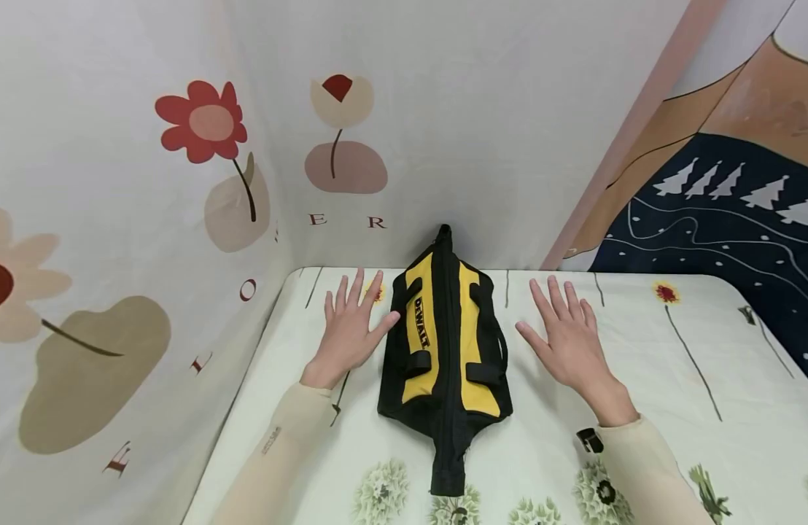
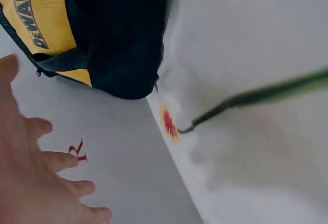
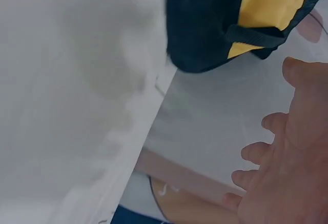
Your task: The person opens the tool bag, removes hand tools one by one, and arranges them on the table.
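Observation:
A black and yellow DeWalt tool bag (image 1: 448, 328) stands on the table with its zipper running lengthwise along the top. Its black strap handles lie at the sides, and a fabric tab points toward the person. To the left of the bag my left hand (image 1: 348, 328) has its fingers spread, thumb pointing at the bag's side. On the other side, my right hand (image 1: 568, 339) is spread likewise, with a gap between its thumb and the bag. Both hands hold nothing. The wrist views show the bag's lower side (image 2: 123, 39) and its yellow panel (image 3: 274, 3).
A white cloth with printed flowers covers the table (image 1: 640, 364). Behind it hangs a pale curtain (image 1: 483, 131) with printed flowers and letters. A dark blue and brown patterned cloth (image 1: 719, 219) hangs at the right.

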A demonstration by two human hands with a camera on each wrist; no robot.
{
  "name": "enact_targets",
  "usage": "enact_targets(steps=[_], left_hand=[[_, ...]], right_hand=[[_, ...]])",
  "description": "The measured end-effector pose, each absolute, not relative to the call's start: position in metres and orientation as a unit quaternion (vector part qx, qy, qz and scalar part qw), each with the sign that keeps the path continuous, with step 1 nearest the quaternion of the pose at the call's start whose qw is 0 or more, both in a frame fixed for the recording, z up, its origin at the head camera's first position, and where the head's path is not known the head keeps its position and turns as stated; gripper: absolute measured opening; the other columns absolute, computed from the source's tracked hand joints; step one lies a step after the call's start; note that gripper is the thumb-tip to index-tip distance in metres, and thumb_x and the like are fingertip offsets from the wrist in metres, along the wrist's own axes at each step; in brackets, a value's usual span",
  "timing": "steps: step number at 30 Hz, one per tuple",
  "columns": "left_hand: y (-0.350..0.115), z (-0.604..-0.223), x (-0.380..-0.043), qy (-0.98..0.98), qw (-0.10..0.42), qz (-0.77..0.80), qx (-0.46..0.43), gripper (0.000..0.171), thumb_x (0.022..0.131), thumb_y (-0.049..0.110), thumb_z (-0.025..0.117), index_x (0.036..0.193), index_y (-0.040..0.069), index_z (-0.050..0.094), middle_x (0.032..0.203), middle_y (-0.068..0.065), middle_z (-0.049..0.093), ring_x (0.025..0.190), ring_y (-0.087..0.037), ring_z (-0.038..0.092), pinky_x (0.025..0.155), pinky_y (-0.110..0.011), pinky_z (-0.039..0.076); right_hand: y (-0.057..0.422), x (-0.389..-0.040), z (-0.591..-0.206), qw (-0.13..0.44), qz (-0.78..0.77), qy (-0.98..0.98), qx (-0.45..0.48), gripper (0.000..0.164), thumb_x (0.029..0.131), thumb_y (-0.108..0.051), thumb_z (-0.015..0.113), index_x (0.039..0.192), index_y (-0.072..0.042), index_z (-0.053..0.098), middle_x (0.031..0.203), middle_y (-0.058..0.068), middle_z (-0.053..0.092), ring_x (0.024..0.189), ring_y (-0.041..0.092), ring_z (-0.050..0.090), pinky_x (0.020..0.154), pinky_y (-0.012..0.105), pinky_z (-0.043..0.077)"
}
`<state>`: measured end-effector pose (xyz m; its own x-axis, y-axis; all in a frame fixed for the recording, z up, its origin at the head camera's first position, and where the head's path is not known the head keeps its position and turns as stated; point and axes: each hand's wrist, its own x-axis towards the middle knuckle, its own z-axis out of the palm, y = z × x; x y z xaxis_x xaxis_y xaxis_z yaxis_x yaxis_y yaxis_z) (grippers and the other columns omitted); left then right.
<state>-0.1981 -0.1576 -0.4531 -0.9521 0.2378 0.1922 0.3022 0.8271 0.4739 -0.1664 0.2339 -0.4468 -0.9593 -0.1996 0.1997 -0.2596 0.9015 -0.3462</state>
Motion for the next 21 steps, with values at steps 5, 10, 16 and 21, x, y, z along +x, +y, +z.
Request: enact_targets(steps=[5, 10, 16, 21], left_hand=[[-0.148, -0.454, -0.215, -0.929, 0.095, -0.320, -0.157, 0.071, 0.117, 0.042, 0.053, 0.177, 0.013, 0.028, 0.181, -0.024, 0.023, 0.167, -0.048, 0.019, 0.132, -0.071, 0.008], [-0.131, -0.455, -0.234, -0.893, 0.108, -0.405, -0.161, 0.062, 0.121, 0.035, 0.044, 0.174, 0.005, 0.035, 0.174, -0.023, 0.035, 0.160, -0.045, 0.036, 0.130, -0.063, 0.027], [-0.105, -0.454, -0.246, -0.865, 0.096, -0.468, -0.155, 0.058, 0.122, 0.035, 0.044, 0.173, 0.010, 0.036, 0.172, -0.018, 0.041, 0.156, -0.039, 0.044, 0.125, -0.059, 0.038], [-0.090, -0.454, -0.260, -0.838, 0.100, -0.520, -0.133, 0.055, 0.122, 0.032, 0.045, 0.171, 0.008, 0.039, 0.163, -0.017, 0.050, 0.148, -0.036, 0.052, 0.120, -0.056, 0.045]], right_hand=[[0.219, -0.175, -0.439, 0.098, 0.232, -0.959, 0.128, 0.079, 0.116, -0.046, 0.055, 0.178, -0.011, 0.023, 0.182, 0.026, 0.016, 0.168, 0.052, 0.009, 0.127, 0.076, 0.010], [0.199, -0.189, -0.435, 0.149, 0.298, -0.932, 0.139, 0.074, 0.113, -0.034, 0.063, 0.175, -0.008, 0.032, 0.178, 0.026, 0.029, 0.163, 0.052, 0.025, 0.125, 0.075, 0.016], [0.173, -0.205, -0.428, 0.192, 0.376, -0.896, 0.139, 0.068, 0.111, -0.027, 0.069, 0.170, -0.006, 0.043, 0.172, 0.023, 0.044, 0.157, 0.048, 0.040, 0.125, 0.071, 0.025], [0.158, -0.217, -0.421, 0.215, 0.443, -0.861, 0.128, 0.061, 0.107, -0.024, 0.075, 0.162, -0.004, 0.055, 0.157, 0.023, 0.059, 0.142, 0.046, 0.056, 0.118, 0.067, 0.040]])
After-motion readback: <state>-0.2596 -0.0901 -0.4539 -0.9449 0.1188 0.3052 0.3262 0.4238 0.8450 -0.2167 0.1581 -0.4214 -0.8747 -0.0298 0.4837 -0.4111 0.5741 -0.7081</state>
